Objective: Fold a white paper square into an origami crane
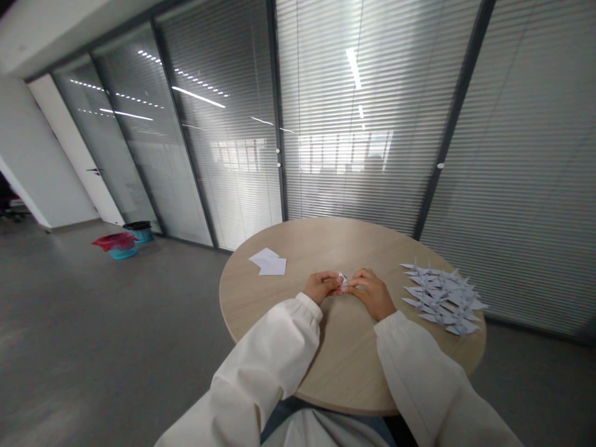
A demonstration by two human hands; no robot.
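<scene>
While the left hand [321,287] and the right hand [367,293] meet just above the near middle of a round light-wood bench [344,354], a small folded piece of white paper [343,279] sits between them. Each grip is closed to a narrow pinch, with the fingers curled inward and the fingertips of both hands on the paper. The paper's exact folds are too small to make out, and the fingers hide part of it. Both wrists come out of gathered cuffs on a loose white left sleeve [261,354] and right sleeve [419,366], which reach in from the near edge.

To the right of the hands, a heap of folded paper cranes [442,298] lies overlapping near the bench's edge, its points fanning outward. To the left, two loose sheets of white paper [267,261] lie one across the other, well apart from the left hand. Beyond the bench stands a glass partition with slatted blinds [372,124]. Far off to the left, on a grey floor [93,323], a red-and-teal basket [116,245] sits near a teal bin with a black rim [138,231].
</scene>
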